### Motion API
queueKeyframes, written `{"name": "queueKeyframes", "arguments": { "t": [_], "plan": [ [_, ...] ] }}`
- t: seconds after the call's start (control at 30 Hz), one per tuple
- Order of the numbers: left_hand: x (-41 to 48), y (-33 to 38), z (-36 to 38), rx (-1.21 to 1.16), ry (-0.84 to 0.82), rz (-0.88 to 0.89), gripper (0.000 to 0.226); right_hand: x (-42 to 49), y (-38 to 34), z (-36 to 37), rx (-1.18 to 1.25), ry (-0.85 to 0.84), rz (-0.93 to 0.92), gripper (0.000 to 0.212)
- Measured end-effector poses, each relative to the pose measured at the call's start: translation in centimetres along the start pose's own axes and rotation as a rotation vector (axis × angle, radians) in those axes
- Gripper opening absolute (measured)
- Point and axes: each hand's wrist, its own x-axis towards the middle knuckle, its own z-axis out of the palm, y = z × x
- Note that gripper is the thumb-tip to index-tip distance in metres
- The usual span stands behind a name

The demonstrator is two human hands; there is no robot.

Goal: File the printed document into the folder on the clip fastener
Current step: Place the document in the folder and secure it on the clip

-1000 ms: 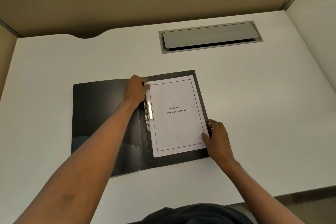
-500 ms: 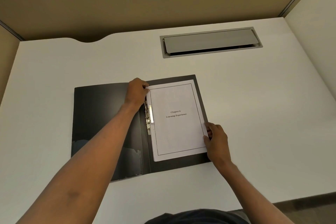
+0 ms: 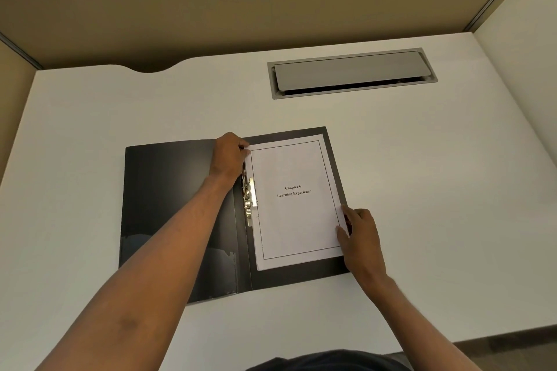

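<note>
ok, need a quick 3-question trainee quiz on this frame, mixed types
1. True or false: the black plastic folder lies closed on the white desk.
2. Which hand touches the top-left corner of the white printed document: the left hand or the right hand?
3. Fill in: the metal clip fastener sits along the document's ____ edge.

Key
1. False; it lies open.
2. The left hand; the right hand is at the lower right edge.
3. Left.
</note>
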Motion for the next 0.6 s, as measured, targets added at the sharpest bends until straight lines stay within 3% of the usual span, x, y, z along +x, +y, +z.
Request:
{"name": "queueKeyframes", "arguments": {
  "t": [0.13, 0.27, 0.4, 0.6],
  "plan": [
    [0.0, 0.0, 0.0, -0.007, 0.009, -0.002, 0.018, -0.1, -3.3, 0.1, -0.159, 0.062, -0.219, 0.056],
    [-0.2, 0.0, 0.0, -0.007, 0.023, -0.007, 0.018, 1.4, -8.0, 2.3, -0.291, -0.119, -0.389, 0.07],
    [-0.3, 0.0, 0.0, 0.003, 0.023, -0.014, 0.018, 3.1, -10.2, 4.3, -0.479, -0.209, -0.44, 0.078],
    [-0.4, 0.1, -0.1, 0.021, -0.001, 0.002, 0.017, 3.7, -9.6, 5.4, -0.571, -0.267, -0.423, 0.07]
  ]
}}
